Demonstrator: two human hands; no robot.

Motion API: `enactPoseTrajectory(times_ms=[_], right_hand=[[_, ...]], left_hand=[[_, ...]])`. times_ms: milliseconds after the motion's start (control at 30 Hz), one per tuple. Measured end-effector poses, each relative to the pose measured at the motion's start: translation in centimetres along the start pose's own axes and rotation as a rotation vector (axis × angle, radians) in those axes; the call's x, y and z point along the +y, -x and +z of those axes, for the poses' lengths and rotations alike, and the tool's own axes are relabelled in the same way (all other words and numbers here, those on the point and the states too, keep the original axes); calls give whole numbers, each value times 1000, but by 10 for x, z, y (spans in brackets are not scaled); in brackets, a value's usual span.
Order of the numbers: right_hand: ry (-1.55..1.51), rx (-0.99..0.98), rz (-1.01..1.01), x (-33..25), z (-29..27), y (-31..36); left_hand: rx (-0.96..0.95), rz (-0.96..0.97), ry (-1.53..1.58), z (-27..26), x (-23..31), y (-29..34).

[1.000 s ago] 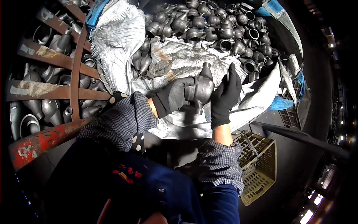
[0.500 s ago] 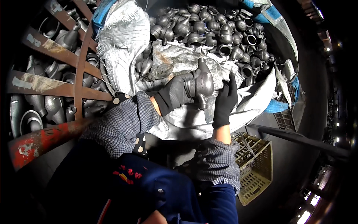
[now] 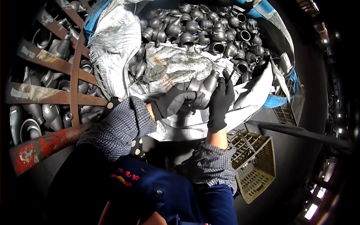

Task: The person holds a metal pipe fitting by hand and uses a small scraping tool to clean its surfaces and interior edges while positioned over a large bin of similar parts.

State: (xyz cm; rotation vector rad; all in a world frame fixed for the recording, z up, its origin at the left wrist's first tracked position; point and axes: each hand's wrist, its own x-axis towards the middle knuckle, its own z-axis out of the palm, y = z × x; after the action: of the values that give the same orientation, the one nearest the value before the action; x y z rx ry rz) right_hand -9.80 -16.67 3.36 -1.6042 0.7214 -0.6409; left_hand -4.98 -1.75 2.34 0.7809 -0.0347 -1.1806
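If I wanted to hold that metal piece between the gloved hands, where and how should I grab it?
Probably by its round body, with fingers curved around it from left and right: it looks like the broadest part, while the narrow neck slants away from the person and rightward. The left hand and right hand are at those two sides.

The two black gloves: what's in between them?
In the head view, a grey metal part lies between the left hand and the right hand, its narrow neck slanting to the picture's upper right.
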Motion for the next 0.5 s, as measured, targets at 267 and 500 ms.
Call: enactPoseTrajectory(times_ms=[267, 500], right_hand=[[-160, -3, 16, 42, -26, -32], [-291, -67, 76, 44, -28, -24]], left_hand=[[-161, 191, -348, -10, -10, -6], [-121, 240, -297, -9, -22, -10]])
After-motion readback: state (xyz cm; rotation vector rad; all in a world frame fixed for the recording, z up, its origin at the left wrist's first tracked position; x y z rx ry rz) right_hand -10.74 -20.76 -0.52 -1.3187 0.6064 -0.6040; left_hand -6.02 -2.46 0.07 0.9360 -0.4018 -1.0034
